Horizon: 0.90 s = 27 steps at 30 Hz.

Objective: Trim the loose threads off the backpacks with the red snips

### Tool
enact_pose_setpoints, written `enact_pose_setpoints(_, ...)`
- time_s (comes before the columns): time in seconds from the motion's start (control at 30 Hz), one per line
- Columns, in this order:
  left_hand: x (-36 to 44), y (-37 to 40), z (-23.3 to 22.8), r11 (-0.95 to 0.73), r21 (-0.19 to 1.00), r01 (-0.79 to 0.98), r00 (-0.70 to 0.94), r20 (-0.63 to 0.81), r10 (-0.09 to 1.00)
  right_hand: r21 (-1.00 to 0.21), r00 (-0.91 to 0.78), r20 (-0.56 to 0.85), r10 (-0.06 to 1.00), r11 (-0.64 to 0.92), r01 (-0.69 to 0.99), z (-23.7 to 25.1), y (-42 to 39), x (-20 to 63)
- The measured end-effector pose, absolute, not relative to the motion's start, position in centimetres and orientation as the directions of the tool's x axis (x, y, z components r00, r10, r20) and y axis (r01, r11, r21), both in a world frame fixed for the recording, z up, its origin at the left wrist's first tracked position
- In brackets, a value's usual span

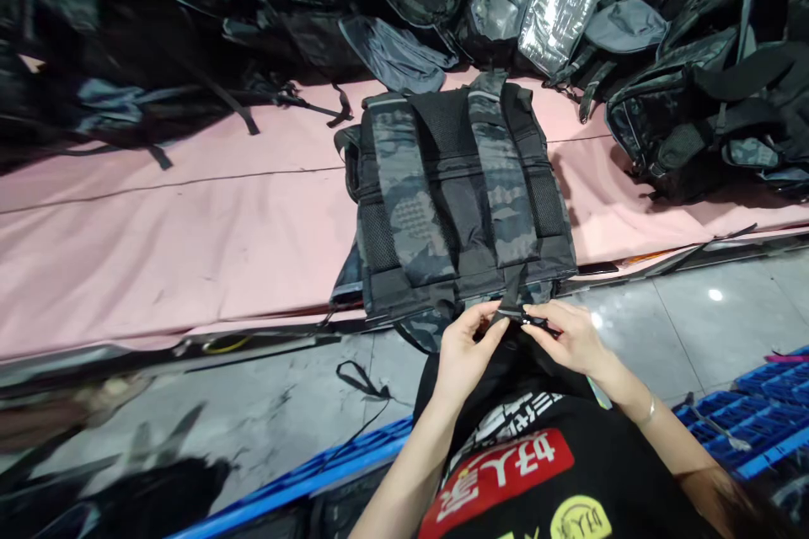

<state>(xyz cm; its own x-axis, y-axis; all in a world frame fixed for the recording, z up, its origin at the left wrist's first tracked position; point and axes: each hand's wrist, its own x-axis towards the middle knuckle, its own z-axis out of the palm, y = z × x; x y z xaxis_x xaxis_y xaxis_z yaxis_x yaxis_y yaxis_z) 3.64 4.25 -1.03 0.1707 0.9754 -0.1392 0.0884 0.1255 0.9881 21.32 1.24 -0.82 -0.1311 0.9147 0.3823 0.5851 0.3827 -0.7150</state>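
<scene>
At six o'clock of the grey camouflage fabric backpack (458, 202) — left hand (464, 354) and right hand (572, 341) both pinched its black webbing strap (513, 303).

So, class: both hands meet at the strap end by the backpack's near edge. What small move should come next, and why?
Probably draw the strap further through the buckle. The left hand pinches the strap end and the right hand steadies the buckle at the near edge of the backpack, which lies flat on the pink table.
</scene>
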Motion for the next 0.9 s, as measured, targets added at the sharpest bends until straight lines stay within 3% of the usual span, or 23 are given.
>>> enact_pose_setpoints(0.2,4.2,4.1,-0.4,0.109,0.988,0.107,0.064,-0.116,0.991,-0.884,0.092,0.28,0.956,0.219,0.413,-1.2,1.2,21.1)
enact_pose_setpoints(0.33,4.6,3.8,-0.9,0.044,0.995,0.09,-0.111,-0.034,0.993,-0.902,0.142,0.236,0.961,0.162,0.401,-1.3,1.1,21.1)
enact_pose_setpoints(0.5,4.2,3.9,-1.2,0.01,0.997,-0.081,-0.28,-0.033,0.959,-0.918,0.133,0.187,0.973,0.125,0.377,-1.5,0.8,20.9)
enact_pose_setpoints(0.67,3.3,3.8,-1.1,0.035,0.975,-0.22,-0.199,-0.079,0.977,-0.94,0.111,0.139,0.984,0.096,0.328,-1.8,0.8,20.5)
enact_pose_setpoints(0.9,2.4,2.4,-1.1,-0.105,0.988,0.11,-0.018,0.107,0.994,-0.952,0.168,0.106,0.98,0.051,0.302,-2.4,0.7,21.0)
